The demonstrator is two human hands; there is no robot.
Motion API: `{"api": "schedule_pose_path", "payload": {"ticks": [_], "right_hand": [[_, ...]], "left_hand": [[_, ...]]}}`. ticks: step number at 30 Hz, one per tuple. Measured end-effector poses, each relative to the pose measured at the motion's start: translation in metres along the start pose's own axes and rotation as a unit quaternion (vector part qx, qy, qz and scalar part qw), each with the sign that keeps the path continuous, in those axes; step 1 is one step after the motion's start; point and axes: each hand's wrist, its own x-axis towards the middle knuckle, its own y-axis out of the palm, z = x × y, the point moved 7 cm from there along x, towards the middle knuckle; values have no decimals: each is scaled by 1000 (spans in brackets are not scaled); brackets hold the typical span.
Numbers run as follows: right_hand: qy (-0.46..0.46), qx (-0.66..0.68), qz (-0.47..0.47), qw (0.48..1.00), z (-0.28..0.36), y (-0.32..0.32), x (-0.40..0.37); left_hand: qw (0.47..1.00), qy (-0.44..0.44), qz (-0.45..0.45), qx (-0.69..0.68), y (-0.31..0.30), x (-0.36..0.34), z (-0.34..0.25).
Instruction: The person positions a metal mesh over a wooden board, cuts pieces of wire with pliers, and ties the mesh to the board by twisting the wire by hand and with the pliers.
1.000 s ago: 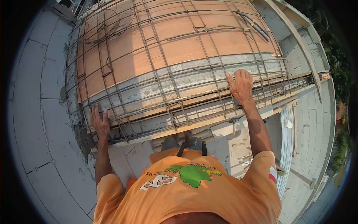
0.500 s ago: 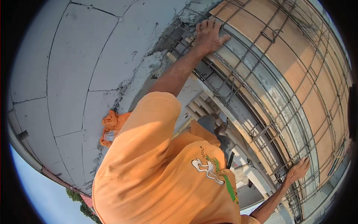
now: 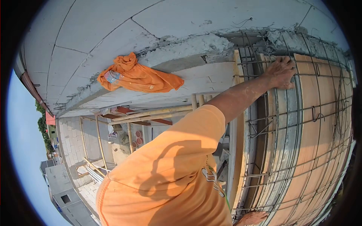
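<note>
My left hand (image 3: 281,72) reaches to the upper right, its fingers curled over a rebar (image 3: 247,62) at the edge of the steel mesh, with the thumb spread lower down. Beside it lies an orange-brown plywood panel (image 3: 311,109) under the mesh. My right hand (image 3: 252,218) is at the bottom edge, partly cut off, its fingers bent over the mesh near a grey strip (image 3: 283,165). An orange cloth (image 3: 147,77) hangs over the rough concrete ledge, apart from both hands.
A grey block wall (image 3: 105,30) runs across the top. Below the ledge, an opening drops to a lower level with bamboo poles (image 3: 151,116) and reddish buckets (image 3: 139,137). A timber board (image 3: 238,150) edges the formwork. Building roofs stand at the far left.
My view has turned, so the mesh stands more upright and the lower level shows. Both hands stay on the mesh. The right hand has shifted toward the frame's bottom edge.
</note>
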Motion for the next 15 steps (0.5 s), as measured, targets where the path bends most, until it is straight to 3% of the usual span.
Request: {"api": "schedule_pose_path", "payload": {"ticks": [13, 15], "right_hand": [[23, 126, -40, 991, 25, -17, 16], [32, 191, -94, 977, 19, -20, 11]], "left_hand": [[999, 11, -15, 33, 9, 10, 9], [999, 16, -18, 22, 18, 13, 11]]}}
